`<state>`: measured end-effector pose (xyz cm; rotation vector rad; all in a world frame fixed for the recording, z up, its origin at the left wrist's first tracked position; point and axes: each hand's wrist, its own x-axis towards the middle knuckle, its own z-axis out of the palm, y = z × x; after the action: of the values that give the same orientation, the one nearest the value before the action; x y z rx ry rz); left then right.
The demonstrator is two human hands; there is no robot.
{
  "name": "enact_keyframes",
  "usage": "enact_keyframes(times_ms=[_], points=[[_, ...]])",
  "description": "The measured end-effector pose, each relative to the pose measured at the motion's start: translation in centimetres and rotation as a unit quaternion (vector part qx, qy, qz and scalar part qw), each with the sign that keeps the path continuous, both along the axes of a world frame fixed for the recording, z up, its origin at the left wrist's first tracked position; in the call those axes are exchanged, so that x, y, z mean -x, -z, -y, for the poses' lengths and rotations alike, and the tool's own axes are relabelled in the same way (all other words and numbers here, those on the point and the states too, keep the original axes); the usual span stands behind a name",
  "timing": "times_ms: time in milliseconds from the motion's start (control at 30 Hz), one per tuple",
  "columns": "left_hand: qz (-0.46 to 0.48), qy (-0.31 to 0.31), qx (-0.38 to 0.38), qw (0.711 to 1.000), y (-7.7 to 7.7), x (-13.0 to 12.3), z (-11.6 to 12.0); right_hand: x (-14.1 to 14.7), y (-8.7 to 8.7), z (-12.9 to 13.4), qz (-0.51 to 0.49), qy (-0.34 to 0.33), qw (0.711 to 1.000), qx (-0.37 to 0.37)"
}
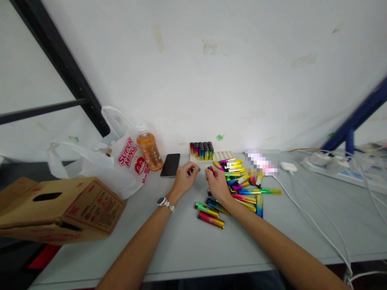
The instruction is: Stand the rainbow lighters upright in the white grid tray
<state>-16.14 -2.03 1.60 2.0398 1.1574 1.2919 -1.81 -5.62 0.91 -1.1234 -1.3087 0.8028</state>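
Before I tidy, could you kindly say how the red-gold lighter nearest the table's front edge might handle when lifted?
The red-gold lighter is probably light, given its slim body. Its straight, unbent shape suggests stiffness, and its shiny surface could feel slightly slippery.

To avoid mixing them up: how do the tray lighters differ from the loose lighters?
The lighters on the white tray stand upright; the loose lighters lie on their sides. The tray lighters sit in rows; the loose lighters point various ways. Both have shiny, multicoloured bodies.
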Motion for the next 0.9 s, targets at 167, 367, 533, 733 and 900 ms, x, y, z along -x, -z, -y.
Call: enact_keyframes(times_ms=[167,367,533,733,900], points=[[-0.009,0.005,0.007,1.000,0.19,0.04,-0.06,0.00,0.04,0.31,-0.037,-0.036,0.999,-0.003],[-0.017,0.005,0.021,1.000,0.22,0.00,0.03,-0.05,0.37,0.27,-0.047,-0.040,0.998,-0.002],[-0.024,0.003,0.024,0.999,0.40,-0.02,-0.08,-0.03,0.03,0.46,-0.050,-0.041,0.998,0.000],[-0.029,0.003,0.021,0.999,0.55,0.02,-0.18,0.07,-0.07,0.54,-0.053,-0.037,0.998,0.000],[-0.037,0.006,0.024,0.999,0.42,0.00,-0.08,0.12,0.07,0.16,-0.035,-0.004,0.999,0.015]])
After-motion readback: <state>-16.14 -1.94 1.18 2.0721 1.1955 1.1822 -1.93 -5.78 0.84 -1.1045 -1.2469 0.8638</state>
